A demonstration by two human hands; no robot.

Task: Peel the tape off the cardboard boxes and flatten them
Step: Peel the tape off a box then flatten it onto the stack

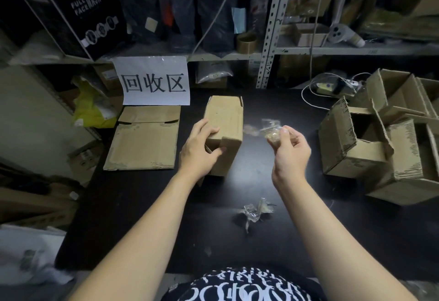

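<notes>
A: Where's the box [224,122]?
B: On the table [166,205], long axis 12-to-6. Left grip [202,148] curls round its near-left corner. Matte corrugated board, squared edges.
A: And the tape?
B: Crumpled clear tape strip [270,131], glossy, pinched in right grip [288,151], 3 o'clock of the box, apart. Left grip is nearer for flattening, I judge.

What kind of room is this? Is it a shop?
More likely a storeroom with a recycling corner. Metal shelves are crammed with goods, a sign reading 回收区 (recycling area) hangs above flattened cardboard, and open cardboard boxes sit on the black table.
</notes>
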